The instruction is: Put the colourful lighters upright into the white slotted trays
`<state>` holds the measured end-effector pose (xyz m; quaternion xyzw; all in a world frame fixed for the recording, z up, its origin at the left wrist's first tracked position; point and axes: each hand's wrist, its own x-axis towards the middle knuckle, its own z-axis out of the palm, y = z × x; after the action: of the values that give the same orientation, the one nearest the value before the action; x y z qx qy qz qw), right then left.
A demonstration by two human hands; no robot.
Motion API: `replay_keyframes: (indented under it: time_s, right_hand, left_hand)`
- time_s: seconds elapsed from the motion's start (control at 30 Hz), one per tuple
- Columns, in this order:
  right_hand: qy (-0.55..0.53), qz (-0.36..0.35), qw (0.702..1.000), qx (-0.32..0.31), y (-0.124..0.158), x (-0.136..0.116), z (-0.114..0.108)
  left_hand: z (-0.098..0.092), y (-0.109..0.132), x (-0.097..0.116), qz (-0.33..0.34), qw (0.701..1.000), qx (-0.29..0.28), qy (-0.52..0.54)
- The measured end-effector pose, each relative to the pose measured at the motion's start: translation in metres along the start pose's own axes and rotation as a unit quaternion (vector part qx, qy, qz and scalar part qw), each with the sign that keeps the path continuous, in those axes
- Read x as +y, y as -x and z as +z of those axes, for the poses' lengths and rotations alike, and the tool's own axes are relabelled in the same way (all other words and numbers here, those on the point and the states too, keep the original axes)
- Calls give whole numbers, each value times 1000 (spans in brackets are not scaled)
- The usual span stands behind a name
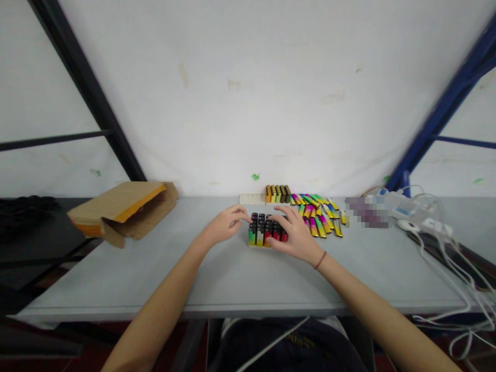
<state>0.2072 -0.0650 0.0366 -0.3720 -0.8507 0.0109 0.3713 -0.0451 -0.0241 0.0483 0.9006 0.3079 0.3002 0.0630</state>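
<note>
A block of upright lighters (260, 232) stands in rows on the table in front of me, with dark tops and green, yellow, white and red bodies. My left hand (227, 226) is at its left side, fingers stretched out, the tips at the upper left corner lighter. Over the right part of the block my right hand (296, 236) is spread, thumb at the front and fingers above the tops. It hides several lighters there, and I see nothing lifted in it. Behind the right hand lies a loose pile of shiny multicoloured lighters (320, 226).
A second block of lighters (278, 194) and a pale holed tray (251, 198) are by the wall. An open cardboard box (120, 204) lies at the left of the grey table (217, 284). White cables (437, 258) and a power strip (406, 206) crowd the right side.
</note>
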Motion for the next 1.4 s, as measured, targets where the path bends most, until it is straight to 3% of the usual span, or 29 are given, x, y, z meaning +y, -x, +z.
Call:
replay_keyframes:
  time_s: [0.13,0.3,0.63,0.93,1.2,1.4]
  right_hand:
    - [33,-19,999,-39,-22,-6,14]
    - [76,-17,996,-36,-29,-6,25]
    - [88,-32,995,-35,-27,-6,23]
    - [36,7,999,-28,-27,-1,15]
    - [94,-9,994,-55,-26,-6,15]
    - [87,-8,994,-59,-29,-9,15]
  left_hand:
    - [1,1,-2,-14,1000,10,-4]
    - [9,1,-6,-13,1000,19,-20]
    - [9,1,-5,6,998,27,-54]
    - [14,0,-7,-35,999,36,4]
    - [18,-6,-9,-19,999,25,2]
    - [19,-6,-9,-49,998,15,41]
